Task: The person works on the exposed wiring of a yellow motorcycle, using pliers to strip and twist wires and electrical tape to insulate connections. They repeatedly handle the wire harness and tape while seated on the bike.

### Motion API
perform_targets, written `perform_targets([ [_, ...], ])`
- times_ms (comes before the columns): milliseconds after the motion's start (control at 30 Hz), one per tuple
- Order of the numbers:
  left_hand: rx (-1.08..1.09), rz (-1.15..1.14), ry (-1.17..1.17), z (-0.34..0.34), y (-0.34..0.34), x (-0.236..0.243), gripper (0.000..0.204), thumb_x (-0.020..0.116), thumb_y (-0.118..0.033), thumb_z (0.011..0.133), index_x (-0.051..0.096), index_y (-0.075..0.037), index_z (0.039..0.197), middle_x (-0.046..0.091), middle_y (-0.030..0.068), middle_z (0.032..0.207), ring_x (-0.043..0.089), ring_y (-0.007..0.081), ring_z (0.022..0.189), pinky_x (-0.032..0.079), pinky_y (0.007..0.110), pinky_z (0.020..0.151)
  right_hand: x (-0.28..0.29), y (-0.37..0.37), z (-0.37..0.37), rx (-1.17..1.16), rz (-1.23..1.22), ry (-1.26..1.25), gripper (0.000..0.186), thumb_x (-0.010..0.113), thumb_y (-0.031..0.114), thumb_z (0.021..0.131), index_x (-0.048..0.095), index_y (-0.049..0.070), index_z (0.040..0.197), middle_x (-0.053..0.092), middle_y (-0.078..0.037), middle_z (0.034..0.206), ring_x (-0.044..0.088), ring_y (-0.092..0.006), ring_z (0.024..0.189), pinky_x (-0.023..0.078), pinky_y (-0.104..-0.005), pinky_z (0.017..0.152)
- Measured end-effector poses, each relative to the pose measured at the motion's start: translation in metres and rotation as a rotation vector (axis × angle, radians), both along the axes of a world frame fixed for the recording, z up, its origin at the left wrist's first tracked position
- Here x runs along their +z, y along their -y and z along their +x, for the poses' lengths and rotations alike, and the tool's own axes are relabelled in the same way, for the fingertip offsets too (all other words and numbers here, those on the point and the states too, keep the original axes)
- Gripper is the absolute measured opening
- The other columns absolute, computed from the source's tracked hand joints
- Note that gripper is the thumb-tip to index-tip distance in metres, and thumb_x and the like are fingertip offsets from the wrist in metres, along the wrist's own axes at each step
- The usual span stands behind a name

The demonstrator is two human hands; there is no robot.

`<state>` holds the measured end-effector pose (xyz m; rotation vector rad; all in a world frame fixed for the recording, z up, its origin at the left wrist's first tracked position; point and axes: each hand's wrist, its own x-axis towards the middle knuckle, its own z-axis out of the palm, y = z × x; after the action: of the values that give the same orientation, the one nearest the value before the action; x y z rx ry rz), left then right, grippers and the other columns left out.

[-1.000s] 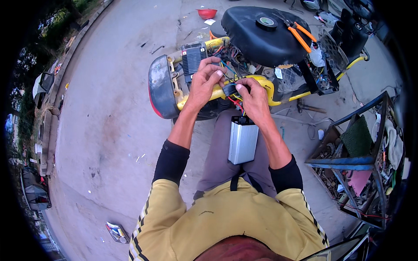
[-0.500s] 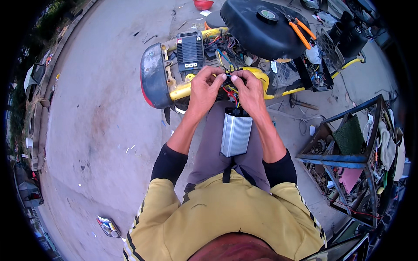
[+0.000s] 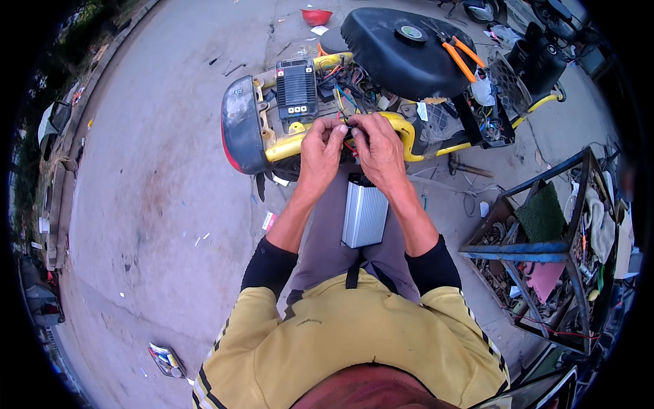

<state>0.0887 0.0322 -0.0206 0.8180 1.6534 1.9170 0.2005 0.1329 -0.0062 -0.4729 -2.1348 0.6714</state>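
My left hand (image 3: 320,151) and my right hand (image 3: 380,151) meet over the near side of a yellow-framed electric scooter (image 3: 286,148). The fingers of both are closed in a pinch on thin wires (image 3: 347,124), with a small dark piece among them that I cannot make out. Just below my hands, a silver finned controller box (image 3: 364,217) rests on my lap, its wired end toward the scooter. Beyond my left hand, a black finned box (image 3: 297,88) sits on the frame, beside a tangle of coloured wires (image 3: 351,85).
The black scooter seat (image 3: 402,58) lies across the frame, with orange-handled pliers (image 3: 463,60) on top. A hammer (image 3: 471,167) is on the ground to the right, near a metal-framed bin of scrap (image 3: 524,249). A red bowl (image 3: 317,16) stands far off.
Both hands have shifted slightly toward me and to the left, still close together on the wires. The fingers of my right hand are now more curled over. The view has moved a little.
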Motion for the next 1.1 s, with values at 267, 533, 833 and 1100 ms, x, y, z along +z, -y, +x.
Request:
perform_targets([
  [267,0.063,-0.013,0.021,-0.006,0.003,-0.011,0.014,0.071,-0.013,0.11,0.07,0.001,0.112,0.067,0.0004,0.083,0.058,0.0056,0.069,0.047,0.023,0.058,-0.004,-0.014,-0.005,0.058,-0.337,0.047,0.013,0.073,0.011,0.1,0.07,0.002,0.109,0.071,-0.016,0.1,0.072,-0.037,0.097,0.057,-0.0458,0.085],
  [533,0.056,0.046,0.025,-0.007,0.006,-0.012,0.013,0.071,-0.01,0.109,0.074,0.002,0.112,0.072,0.003,0.087,0.061,0.0069,0.07,0.051,0.023,0.062,0.004,-0.011,-0.006,0.162,-0.188,0.098,0.013,0.071,0.01,0.102,0.069,0.0,0.11,0.071,-0.018,0.104,0.07,-0.0395,0.096,0.055,-0.0486,0.086],
  [833,0.069,0.082,0.01,-0.002,0.007,-0.016,0.013,0.07,-0.009,0.11,0.073,0.003,0.114,0.073,0.0039,0.09,0.064,0.0069,0.074,0.053,0.023,0.065,0.004,-0.012,-0.006,0.236,-0.23,0.073,0.016,0.072,0.011,0.103,0.07,-0.001,0.112,0.069,-0.017,0.103,0.071,-0.0362,0.094,0.056,-0.0451,0.082],
  [1100,0.063,0.045,-0.001,0.0,0.004,-0.014,0.011,0.068,-0.008,0.111,0.072,0.002,0.114,0.074,0.0038,0.091,0.065,0.0075,0.077,0.054,0.023,0.067,-0.011,-0.015,-0.01,0.166,-0.466,-0.024,0.018,0.07,0.015,0.107,0.07,-0.002,0.111,0.073,-0.015,0.097,0.071,-0.0266,0.085,0.056,-0.0394,0.08],
])
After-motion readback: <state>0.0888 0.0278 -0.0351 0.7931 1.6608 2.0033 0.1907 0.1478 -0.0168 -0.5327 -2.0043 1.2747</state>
